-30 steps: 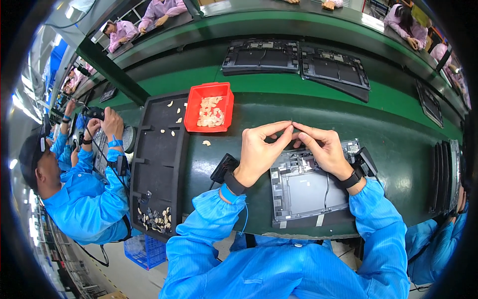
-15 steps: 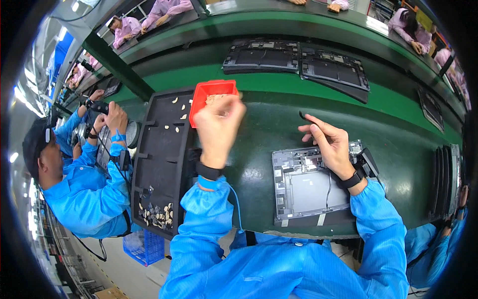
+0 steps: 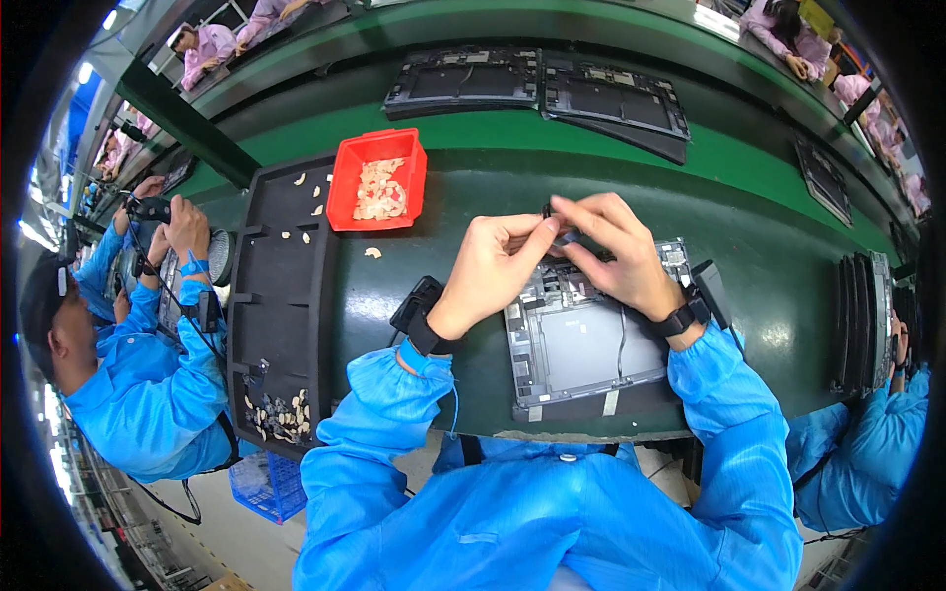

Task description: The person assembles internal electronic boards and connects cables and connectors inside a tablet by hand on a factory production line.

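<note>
Left hand point(image 3: 498, 266) came back from red bin point(image 3: 416, 177) to right hand point(image 3: 628, 261). I pinched dark part point(image 3: 548, 210) between left thumb and finger; right grip I couldn't tell. Part hung above far side of laptop point(image 3: 581, 350); slack pinch risked dropping it inside.

A hand could pass over the green bench point(image 3: 774, 295) between the laptop shell point(image 3: 583, 353) and the standing stack point(image 3: 863, 325) at right. Leftward, the red bin point(image 3: 374, 222) and black tray point(image 3: 282, 315) stand in the way; the right hand point(image 3: 623, 254) blocks part of the shell's far side.
</note>
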The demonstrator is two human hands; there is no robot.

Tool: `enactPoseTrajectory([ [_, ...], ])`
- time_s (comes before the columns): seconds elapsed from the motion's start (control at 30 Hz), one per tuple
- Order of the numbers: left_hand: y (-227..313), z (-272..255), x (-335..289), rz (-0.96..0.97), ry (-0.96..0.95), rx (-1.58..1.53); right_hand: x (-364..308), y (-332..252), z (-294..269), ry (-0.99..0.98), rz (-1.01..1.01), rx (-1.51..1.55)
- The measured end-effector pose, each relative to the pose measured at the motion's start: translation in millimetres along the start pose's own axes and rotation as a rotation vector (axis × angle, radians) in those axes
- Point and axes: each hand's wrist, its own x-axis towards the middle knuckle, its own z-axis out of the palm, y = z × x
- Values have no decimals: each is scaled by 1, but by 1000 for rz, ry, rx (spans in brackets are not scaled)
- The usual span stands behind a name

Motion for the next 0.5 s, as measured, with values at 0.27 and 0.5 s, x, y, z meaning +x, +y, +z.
enactPoseTrajectory([
  [0.27,35,15,3,-80,-213,230,-7,-12,-33,35,403,438],
  [0.5,43,47,12,66,-397,60,-35,-29,-53,447,419,636],
])
